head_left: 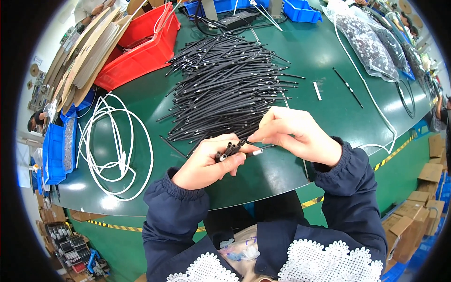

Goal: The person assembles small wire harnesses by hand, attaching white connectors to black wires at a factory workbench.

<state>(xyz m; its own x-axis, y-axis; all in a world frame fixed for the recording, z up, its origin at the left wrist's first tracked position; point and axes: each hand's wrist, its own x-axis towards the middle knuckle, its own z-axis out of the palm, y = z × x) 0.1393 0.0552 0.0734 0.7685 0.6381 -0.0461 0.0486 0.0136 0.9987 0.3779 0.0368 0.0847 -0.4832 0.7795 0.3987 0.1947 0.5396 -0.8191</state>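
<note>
Pile: the big pile of black tubes [230, 89] lies in front of you on the green table [300, 51], with most tubes lying across it from side to side.
Left hand: your left hand [203, 162] is at the near edge of the pile. Its fingers are curled around a small bunch of black tubes [229, 151], with the thumb pressed over them.
Bunch: the tubes you hold are just on your side of the pile, and their open ends point up toward you.
Right hand: your right hand [298, 136] is at the pile's near right corner, close beside the bunch. The thumb and pointing finger come close together at the tips; I cannot tell if they pinch a tube.
White piece: a small white piece [257, 152] shows by your left fingertips, on the near side of the pile.
White loops: loops of white cord [151, 157] lie left of the pile.
Red bin: the red bin [141, 63] is to the far left of the pile.
Lone tube: one black tube [348, 88] lies right of the pile, well apart from it.
</note>
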